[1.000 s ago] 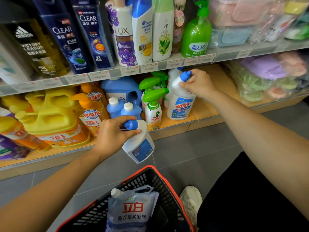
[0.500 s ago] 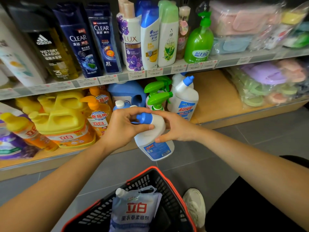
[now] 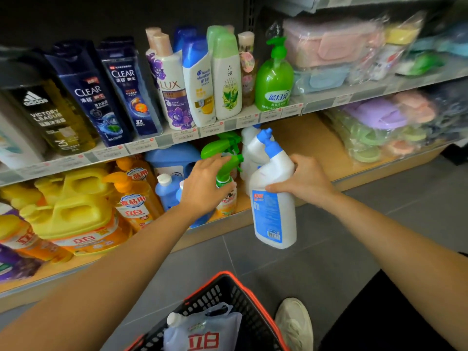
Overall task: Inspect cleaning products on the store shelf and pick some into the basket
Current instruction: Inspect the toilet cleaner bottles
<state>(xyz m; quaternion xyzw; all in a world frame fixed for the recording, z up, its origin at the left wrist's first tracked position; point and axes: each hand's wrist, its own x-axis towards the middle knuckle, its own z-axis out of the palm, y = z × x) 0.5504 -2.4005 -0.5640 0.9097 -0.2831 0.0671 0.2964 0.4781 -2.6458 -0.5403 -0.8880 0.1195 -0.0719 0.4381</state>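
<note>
Basket (image 3: pixel 254 295) and refill pouch (image 3: pixel 202 331) cut off below.

Handover complete — the white cleaner bottle (image 3: pixel 274 206) has left the left grip (image 3: pixel 205 183) and hangs from the right grip (image 3: pixel 306 181) alone, just right of the green spray bottle (image 3: pixel 226 171) — where the left grip has landed, fingers curling over its trigger.
</note>
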